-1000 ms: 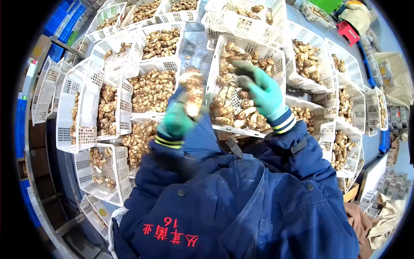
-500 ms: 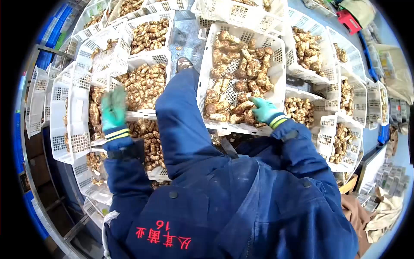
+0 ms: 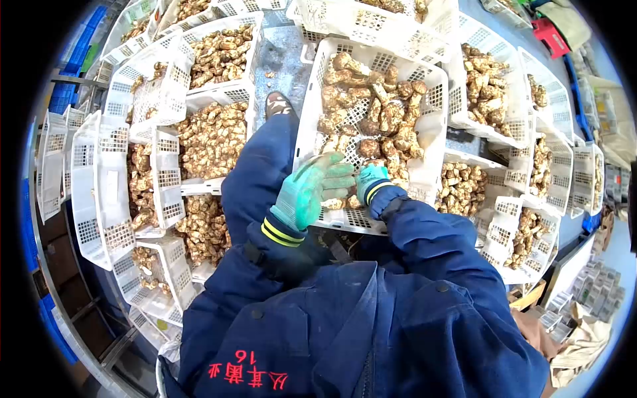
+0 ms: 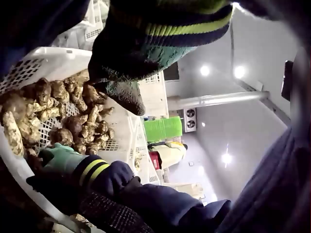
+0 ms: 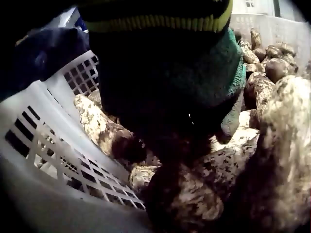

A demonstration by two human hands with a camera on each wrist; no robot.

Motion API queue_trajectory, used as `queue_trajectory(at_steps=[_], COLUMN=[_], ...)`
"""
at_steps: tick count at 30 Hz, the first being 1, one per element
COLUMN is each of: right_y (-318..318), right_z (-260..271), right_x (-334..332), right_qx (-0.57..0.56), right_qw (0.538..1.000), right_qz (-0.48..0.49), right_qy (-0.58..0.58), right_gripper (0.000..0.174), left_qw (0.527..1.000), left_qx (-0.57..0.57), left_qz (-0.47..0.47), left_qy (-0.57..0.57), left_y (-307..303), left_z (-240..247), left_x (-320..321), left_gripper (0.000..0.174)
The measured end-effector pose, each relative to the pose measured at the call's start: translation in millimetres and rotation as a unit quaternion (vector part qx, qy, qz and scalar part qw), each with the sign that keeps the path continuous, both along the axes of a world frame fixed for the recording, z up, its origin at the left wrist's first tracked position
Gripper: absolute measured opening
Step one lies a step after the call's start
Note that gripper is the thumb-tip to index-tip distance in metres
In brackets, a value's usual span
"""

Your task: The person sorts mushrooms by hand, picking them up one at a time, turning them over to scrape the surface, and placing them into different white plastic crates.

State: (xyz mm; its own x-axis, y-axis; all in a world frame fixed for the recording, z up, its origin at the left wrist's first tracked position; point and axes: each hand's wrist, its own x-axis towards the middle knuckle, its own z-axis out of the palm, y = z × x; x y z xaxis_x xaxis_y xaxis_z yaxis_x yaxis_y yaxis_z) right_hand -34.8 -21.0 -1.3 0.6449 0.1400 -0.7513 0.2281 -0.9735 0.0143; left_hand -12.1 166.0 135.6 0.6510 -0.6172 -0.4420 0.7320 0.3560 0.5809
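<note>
A white perforated plastic crate (image 3: 434,99) stands in front of me, with brown-and-cream mushrooms (image 3: 390,119) lying in it. My left hand (image 3: 315,189), in a green glove, is over the crate's near left corner with its fingers extended and holds nothing. In the left wrist view, the dark fingertips (image 4: 130,99) overlap the crate's far side. My right hand (image 3: 373,179), also gloved, reaches down among mushrooms at the crate's near side. In the right wrist view its fingers are in deep shadow close above a mushroom (image 5: 187,199); I cannot tell whether they grip one.
More crates of mushrooms (image 3: 212,142) stand left of my leg. Others (image 3: 488,86) line the right side, and a further crate (image 3: 378,26) overlaps the far end. My shoe (image 3: 279,104) is on the blue floor between the rows. A red stool (image 3: 551,36) is at far right.
My left hand held a mushroom one second ago, was over the left-hand crates half a second ago, and is now back at the middle crate, empty. My right hand has moved left along its near side.
</note>
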Motion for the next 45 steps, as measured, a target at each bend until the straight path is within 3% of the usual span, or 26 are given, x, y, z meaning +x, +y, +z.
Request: queue_trajectory(at_steps=[5, 7, 8, 11, 13, 17, 18, 21, 24, 25, 27, 30, 32, 33, 35, 36, 37, 38, 39, 41, 42, 43, 44, 45], right_y=[0, -6, -9, -6, 2, -5, -4, -4, -5, -3, -5, -16, -43, -54, -87, -107, -93, -90, -87, -64, -64, -57, -56, -56], right_z=[-1, 2, -2, -12, -8, -8, -9, 18, 7, 19, 9, 33, 34, 51, 70, 46, 104, 128, 148, 190, 186, 193, 199, 203], right_x=[-7, -8, -9, -7, 0, -4, -8, 4, -3, 1, 0, 0, 4, 6, -6, -22, -23, -29, -36, -50, -56, -61, -66, -70], right_qx=[0.001, 0.005, 0.023, 0.037, -0.026, 0.022, -0.009, -0.025, -0.005, -0.002, -0.047, 0.004, 0.091, 0.108, 0.315, 0.611, 0.588, 0.623, 0.656, 0.654, 0.628, 0.671, 0.616, 0.551], right_qw=[0.998, 0.999, 0.998, 0.997, 0.997, 0.997, 0.996, 0.995, 0.998, 1.0, 0.997, 0.998, 0.983, 0.968, 0.854, 0.574, 0.554, 0.556, 0.558, 0.579, 0.637, 0.613, 0.669, 0.715], right_qz=[0.044, 0.046, 0.045, 0.045, 0.069, 0.058, 0.076, 0.051, 0.052, 0.026, 0.066, 0.013, -0.13, -0.21, -0.394, -0.541, -0.587, -0.543, -0.496, -0.451, -0.338, -0.312, -0.24, -0.165], right_qy=[-0.042, 0.022, 0.021, -0.044, -0.012, -0.039, -0.036, 0.086, -0.022, -0.004, 0.009, -0.056, -0.092, -0.086, -0.126, -0.065, -0.053, -0.082, -0.11, -0.184, -0.292, -0.277, -0.34, -0.398], right_gripper=[0.036, 0.033, 0.032, 0.032, 0.03, 0.031, 0.03, 0.037, 0.031, 0.031, 0.032, 0.033, 0.04, 0.045, 0.043, 0.032, 0.029, 0.033, 0.037, 0.042, 0.048, 0.052, 0.053, 0.054], left_qw=[0.999, 0.999, 0.998, 0.999, 1.0, 1.0, 0.999, 1.0, 0.999, 0.999, 0.999, 0.999, 0.999, 0.999, 0.999, 0.998, 0.996, 0.99, 0.978, 0.962, 0.904, 0.971, 0.982, 0.98], left_qx=[-0.016, -0.002, -0.046, -0.038, 0.0, -0.019, -0.025, -0.003, 0.023, -0.009, 0.032, 0.035, 0.017, 0.008, -0.008, -0.016, -0.024, 0.011, -0.108, -0.242, -0.417, -0.23, -0.121, -0.114], left_qz=[0.023, 0.03, 0.032, 0.004, 0.021, 0.009, 0.006, -0.001, 0.0, 0.006, 0.01, 0.004, 0.019, 0.025, -0.015, -0.038, -0.062, -0.1, -0.139, -0.111, -0.076, -0.052, -0.048, -0.031], left_qy=[0.021, 0.017, 0.034, 0.026, 0.008, 0.02, 0.023, 0.017, 0.027, 0.037, 0.028, 0.031, 0.029, 0.029, 0.03, 0.044, 0.056, 0.098, 0.11, 0.058, 0.06, 0.04, -0.135, -0.161], left_y=[6, 4, 2, 1, 2, 4, 4, 1, 0, 2, 1, 0, -1, -1, 3, 2, -2, -17, -21, -39, -52, -61, -59, -57], left_z=[-19, -22, -26, -23, -19, -27, -25, -25, -23, -25, -28, -33, -43, -45, -55, -72, -80, -47, -53, -27, -42, -6, -27, -21], left_x=[6, 7, 8, 11, 8, 11, 11, 12, 11, 13, 11, 10, 9, 7, 7, 2, -1, -4, -10, -27, -29, -23, -26, -27], left_gripper=[0.048, 0.049, 0.049, 0.051, 0.052, 0.052, 0.052, 0.05, 0.049, 0.048, 0.047, 0.048, 0.051, 0.053, 0.045, 0.046, 0.047, 0.049, 0.05, 0.048, 0.046, 0.043, 0.039, 0.035])
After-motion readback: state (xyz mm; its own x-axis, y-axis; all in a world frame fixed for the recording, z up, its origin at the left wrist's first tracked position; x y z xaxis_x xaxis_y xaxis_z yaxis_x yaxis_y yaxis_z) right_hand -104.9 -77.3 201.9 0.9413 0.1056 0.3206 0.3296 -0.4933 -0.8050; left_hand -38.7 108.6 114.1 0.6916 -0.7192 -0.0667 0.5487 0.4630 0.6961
